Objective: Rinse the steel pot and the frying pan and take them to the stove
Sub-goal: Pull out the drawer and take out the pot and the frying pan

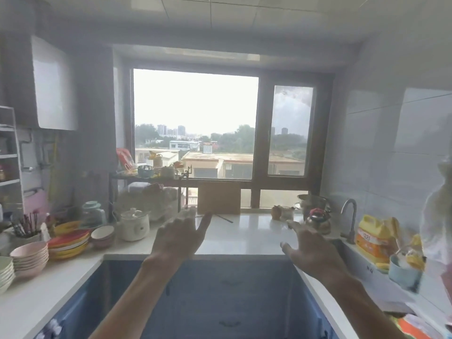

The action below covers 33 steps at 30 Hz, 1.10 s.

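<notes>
Both my hands are raised in front of me over the white counter [234, 238], fingers spread, holding nothing. My left hand [179, 237] is at the centre; my right hand [309, 245] reaches toward the right, near the tap [349, 216]. A steel pot [311, 201] stands at the back right by the window sill, behind a small kettle with a red knob [318, 221]. No frying pan or stove shows in this view. The sink basin is hidden behind my right hand.
Stacks of bowls and plates [66, 243] and a white crock pot [134, 225] crowd the left counter. A wooden board [219, 198] leans under the window. A yellow detergent bottle [374, 238] and a blue cup [403, 274] sit on the right ledge. Blue cabinets lie below.
</notes>
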Motion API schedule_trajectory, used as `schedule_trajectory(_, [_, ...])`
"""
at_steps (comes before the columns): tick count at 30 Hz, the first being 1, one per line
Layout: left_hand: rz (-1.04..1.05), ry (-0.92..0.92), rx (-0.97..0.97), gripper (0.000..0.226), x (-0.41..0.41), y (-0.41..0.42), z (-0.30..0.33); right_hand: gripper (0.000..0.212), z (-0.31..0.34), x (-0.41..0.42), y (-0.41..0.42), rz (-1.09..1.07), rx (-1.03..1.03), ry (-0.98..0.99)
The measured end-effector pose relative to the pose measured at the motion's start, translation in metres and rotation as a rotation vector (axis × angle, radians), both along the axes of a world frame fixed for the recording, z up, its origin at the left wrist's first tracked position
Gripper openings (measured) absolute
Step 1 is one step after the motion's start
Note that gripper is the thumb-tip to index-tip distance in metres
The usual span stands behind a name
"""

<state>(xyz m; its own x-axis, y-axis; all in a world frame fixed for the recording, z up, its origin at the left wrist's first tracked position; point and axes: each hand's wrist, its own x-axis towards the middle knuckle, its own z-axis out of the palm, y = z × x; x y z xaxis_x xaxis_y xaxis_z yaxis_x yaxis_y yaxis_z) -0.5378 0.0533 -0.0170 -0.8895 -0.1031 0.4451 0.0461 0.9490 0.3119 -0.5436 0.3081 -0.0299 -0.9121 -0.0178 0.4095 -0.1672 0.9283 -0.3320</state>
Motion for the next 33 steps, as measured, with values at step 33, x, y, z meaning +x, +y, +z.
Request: schedule_trajectory(33, [-0.003,-0.793,0.697,0.028,-0.637,0.038,-0.468,0.012,-0.439,-0.638,0.04,0.195,-0.52,-0.951])
